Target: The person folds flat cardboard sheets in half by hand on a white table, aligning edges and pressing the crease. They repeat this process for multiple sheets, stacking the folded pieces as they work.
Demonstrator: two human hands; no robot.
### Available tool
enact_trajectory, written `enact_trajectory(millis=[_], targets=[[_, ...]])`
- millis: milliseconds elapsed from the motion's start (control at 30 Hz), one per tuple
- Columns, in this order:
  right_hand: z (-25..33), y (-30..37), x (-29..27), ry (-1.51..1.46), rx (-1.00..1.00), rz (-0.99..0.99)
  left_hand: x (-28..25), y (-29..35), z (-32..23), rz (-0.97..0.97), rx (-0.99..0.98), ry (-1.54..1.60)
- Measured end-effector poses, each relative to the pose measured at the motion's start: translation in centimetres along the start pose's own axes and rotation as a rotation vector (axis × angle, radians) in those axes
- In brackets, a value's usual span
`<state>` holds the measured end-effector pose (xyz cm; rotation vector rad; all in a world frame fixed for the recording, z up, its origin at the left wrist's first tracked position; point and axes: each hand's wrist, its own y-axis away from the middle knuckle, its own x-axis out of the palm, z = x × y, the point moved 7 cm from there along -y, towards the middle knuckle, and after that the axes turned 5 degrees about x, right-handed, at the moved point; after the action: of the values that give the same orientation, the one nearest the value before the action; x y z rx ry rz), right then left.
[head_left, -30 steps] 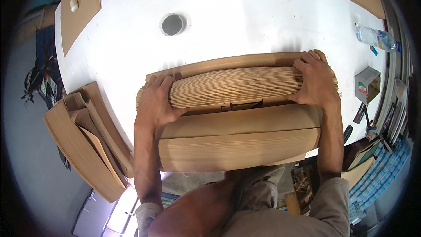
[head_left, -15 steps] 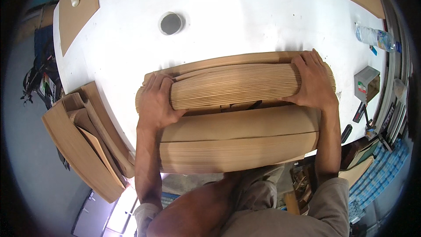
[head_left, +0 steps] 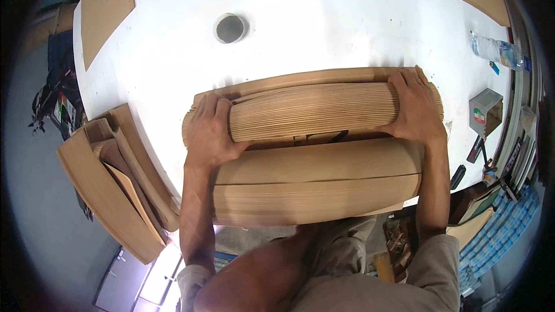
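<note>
Dark printing (head_left: 339, 137), less exposed than a second ago, shows below the folded cardboard stack (head_left: 312, 107) near the white table's (head_left: 324, 23) near edge, its left end gripped by the left hand (head_left: 211, 133), its right by the right hand (head_left: 417, 107), thumbs on the near side.

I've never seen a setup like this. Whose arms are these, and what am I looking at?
No machine here: these are a person's own bare hands. A wide fisheye camera on the person's head looks down, so straight edges bend near the rim. The left hand and right hand grip opposite ends of a stack of brown sheets at a white table. A second brown stack sits nearer the body. Toward the table's right edge are a clear bottle and a small grey box.
</note>
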<state>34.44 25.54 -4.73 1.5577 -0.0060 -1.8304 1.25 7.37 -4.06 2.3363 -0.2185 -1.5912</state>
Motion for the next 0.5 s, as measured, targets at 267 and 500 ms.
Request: enact_trajectory(millis=[267,500], targets=[[0.5,-0.4,-0.5,-0.067,0.125,0.066,-0.2,-0.5,0.0,-0.002,-0.028,-0.044],[0.7,0.7,-1.2,-0.049,-0.004,-0.105,0.0,-0.4,0.1,-0.064,0.06,-0.029]])
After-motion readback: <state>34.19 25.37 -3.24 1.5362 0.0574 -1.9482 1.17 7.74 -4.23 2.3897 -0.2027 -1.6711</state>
